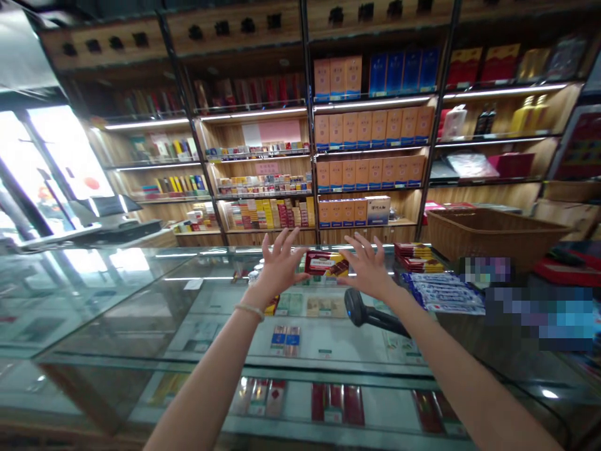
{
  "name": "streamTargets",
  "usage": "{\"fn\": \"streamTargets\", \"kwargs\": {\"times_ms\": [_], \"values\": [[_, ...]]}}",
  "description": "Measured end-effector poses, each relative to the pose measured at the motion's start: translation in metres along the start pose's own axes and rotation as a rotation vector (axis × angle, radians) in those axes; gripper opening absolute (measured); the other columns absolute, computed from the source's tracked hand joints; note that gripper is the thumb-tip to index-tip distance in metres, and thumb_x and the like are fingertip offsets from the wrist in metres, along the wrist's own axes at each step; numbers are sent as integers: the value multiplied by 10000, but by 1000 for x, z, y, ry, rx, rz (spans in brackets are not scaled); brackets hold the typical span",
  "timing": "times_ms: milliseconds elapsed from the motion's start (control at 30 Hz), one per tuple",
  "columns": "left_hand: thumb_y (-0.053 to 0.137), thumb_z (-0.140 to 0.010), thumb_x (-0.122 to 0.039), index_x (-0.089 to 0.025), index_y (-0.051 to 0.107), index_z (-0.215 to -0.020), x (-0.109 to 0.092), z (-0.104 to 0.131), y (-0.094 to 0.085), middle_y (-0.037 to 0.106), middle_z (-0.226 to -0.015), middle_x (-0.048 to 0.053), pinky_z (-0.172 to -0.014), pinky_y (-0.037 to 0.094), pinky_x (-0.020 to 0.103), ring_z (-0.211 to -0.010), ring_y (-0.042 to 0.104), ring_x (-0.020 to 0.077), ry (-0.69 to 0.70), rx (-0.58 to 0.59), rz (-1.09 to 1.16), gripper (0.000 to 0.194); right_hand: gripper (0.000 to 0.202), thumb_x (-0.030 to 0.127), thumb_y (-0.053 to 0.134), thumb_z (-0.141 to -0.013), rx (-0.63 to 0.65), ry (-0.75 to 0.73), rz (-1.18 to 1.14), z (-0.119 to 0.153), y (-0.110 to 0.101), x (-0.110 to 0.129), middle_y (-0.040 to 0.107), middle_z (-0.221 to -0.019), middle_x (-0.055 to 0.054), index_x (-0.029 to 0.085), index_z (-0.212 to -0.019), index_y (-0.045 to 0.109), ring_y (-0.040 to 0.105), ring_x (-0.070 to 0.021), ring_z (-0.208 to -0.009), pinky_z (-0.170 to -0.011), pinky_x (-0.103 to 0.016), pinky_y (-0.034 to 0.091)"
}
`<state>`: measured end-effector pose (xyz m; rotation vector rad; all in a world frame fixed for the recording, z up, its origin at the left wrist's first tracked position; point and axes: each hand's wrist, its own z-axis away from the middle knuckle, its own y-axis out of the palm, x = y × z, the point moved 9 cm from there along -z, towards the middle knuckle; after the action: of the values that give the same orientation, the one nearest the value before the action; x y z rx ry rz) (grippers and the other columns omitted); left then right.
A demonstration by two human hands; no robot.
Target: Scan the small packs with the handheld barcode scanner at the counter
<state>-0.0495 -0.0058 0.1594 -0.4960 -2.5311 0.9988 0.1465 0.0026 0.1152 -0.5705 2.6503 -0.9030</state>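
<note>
Bare arms (220, 363) stretch over the glass counter (323, 335) — left hand (277, 263) and right hand (370, 268), fingers spread. The chocolate pack (319, 264) is between, long way across, near both (touching? I can't tell).

Shelved orange boxes (365, 129), blurred packs (269, 214), perhaps cigarettes, and a glass surface (323, 332) are marking this as a shop.

The chocolate pack (322, 264) is left of the basket (474, 245), beyond the scanner (355, 308).
</note>
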Motion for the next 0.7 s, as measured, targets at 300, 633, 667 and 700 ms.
{"fn": "streamTargets", "kwargs": {"times_ms": [300,633,667,700], "values": [[899,-642,-514,-351,715,-1215,73,47,-19,273,-1692,99,-1231,-52,654,-1552,211,399,-30,141,-104,623,633,583,706,-835,38,-49,-128,-20,23,86,352,-1635,-164,184,-1319,623,221,-360,-1525,-1234,-613,12],[884,-653,-500,-367,720,-1235,138,106,-6,238,-1699,116,-1224,-18,659,-1532,246,417,-118,338,-115,619,634,612,621,-884,202,-75,-252,-25,73,163,296,-1668,-162,175,-1345,616,193,-350,-1547,-1237,-618,36],[882,-654,-501,-373,719,-1237,143,109,-3,244,-1698,106,-1223,-26,659,-1531,247,417,-123,349,-107,620,633,609,617,-888,214,-78,-258,-27,76,167,293,-1671,-161,175,-1348,614,189,-349,-1549,-1237,-618,43],[882,-652,-503,-380,718,-1237,148,112,-1,250,-1697,96,-1222,-36,661,-1530,246,417,-130,358,-98,620,631,607,614,-889,224,-78,-263,-28,80,171,289,-1673,-158,175,-1350,613,187,-348,-1551,-1237,-620,48]]}}
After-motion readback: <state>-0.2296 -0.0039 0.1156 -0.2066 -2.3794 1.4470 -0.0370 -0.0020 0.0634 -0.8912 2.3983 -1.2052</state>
